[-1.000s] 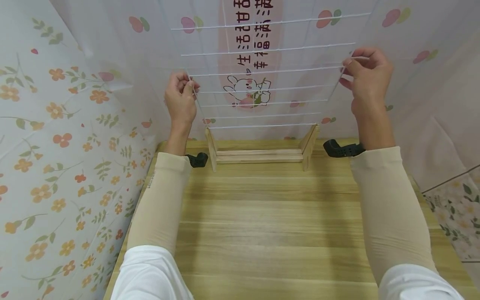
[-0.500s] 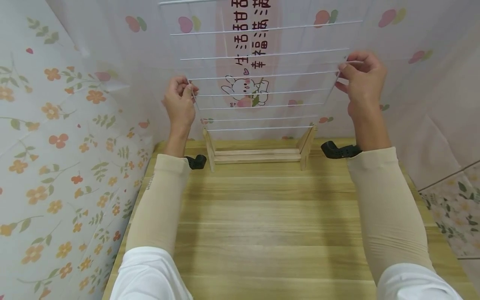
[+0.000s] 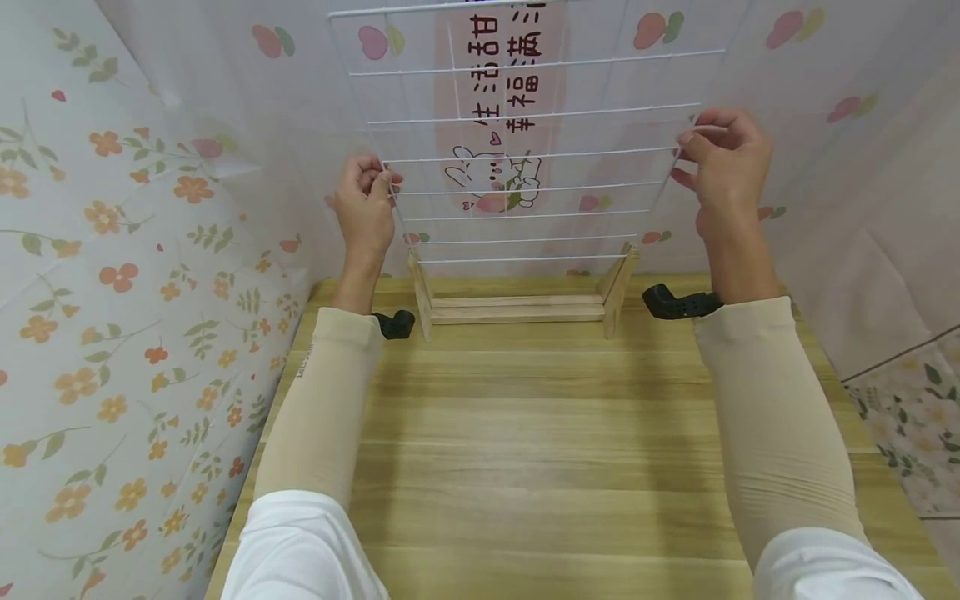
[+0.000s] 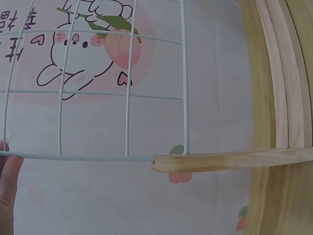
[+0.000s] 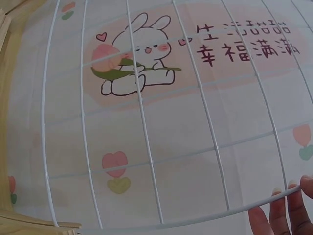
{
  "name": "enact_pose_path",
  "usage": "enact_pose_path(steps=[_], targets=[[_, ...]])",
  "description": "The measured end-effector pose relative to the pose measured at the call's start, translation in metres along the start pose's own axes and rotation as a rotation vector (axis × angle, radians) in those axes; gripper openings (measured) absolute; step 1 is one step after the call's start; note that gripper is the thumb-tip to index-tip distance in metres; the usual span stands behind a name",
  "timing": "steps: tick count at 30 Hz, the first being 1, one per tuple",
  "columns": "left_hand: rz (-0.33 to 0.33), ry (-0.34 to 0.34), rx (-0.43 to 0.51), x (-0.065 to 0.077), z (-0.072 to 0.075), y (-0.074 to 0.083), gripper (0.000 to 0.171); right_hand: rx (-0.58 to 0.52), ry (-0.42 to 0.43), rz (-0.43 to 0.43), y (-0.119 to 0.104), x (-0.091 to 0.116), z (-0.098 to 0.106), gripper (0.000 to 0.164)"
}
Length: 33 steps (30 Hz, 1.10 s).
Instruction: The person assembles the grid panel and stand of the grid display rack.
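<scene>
A white wire grid panel (image 3: 525, 155) stands upright, leaning back slightly, in front of the printed cloth. My left hand (image 3: 365, 204) pinches its left side wire between thumb and fingers. On the opposite side wire, my right hand (image 3: 731, 167) has its thumb and fingertips around the edge, somewhat higher up. Below is a wooden stand (image 3: 517, 313) with two slanted uprights and crossbars. In the left wrist view, the grid's lower corner meets the tip of one upright (image 4: 220, 160). The right wrist view shows the other lower corner at the second upright (image 5: 39, 223).
The stand sits near the back edge of a wood-grain table (image 3: 525, 467). Behind it hangs a white cloth (image 3: 300, 100) with a rabbit drawing and writing. Flowered cloth (image 3: 150, 333) lines the left side.
The grid has come down a little, its bottom wire now lower against the uprights and its upper wires further into view. Both hands have lowered with it, keeping their hold.
</scene>
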<state>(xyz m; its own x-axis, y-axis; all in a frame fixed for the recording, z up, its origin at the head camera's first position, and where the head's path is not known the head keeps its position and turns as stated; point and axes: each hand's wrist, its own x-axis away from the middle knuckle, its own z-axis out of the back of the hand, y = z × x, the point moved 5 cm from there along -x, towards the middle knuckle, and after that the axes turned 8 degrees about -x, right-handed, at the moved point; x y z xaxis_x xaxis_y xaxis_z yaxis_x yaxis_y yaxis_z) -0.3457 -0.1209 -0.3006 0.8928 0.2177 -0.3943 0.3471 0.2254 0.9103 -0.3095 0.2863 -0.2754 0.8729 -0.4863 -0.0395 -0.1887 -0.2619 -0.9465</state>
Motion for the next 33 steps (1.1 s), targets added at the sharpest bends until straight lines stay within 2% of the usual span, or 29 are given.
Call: enact_pose_path(steps=[8, 15, 23, 27, 33], targets=[[-0.017, 0.015, -0.041, -0.009, -0.001, -0.021, 0.008, -0.006, -0.006, 0.001, 0.006, -0.002, 0.0, 0.017], [-0.02, 0.022, -0.056, -0.007, 0.0, -0.025, 0.011, 0.003, -0.017, 0.0, 0.01, -0.002, 0.0, 0.018], [0.033, 0.0, -0.042, -0.003, -0.003, -0.026, 0.006, -0.002, -0.009, -0.015, 0.014, -0.003, 0.001, 0.015], [0.016, 0.01, -0.066, -0.006, -0.003, -0.036, 0.005, 0.008, -0.007, -0.02, 0.017, -0.003, 0.001, 0.015], [-0.011, 0.014, -0.103, -0.005, -0.005, -0.039, 0.005, 0.022, -0.001, -0.038, 0.022, -0.005, 0.004, 0.017]])
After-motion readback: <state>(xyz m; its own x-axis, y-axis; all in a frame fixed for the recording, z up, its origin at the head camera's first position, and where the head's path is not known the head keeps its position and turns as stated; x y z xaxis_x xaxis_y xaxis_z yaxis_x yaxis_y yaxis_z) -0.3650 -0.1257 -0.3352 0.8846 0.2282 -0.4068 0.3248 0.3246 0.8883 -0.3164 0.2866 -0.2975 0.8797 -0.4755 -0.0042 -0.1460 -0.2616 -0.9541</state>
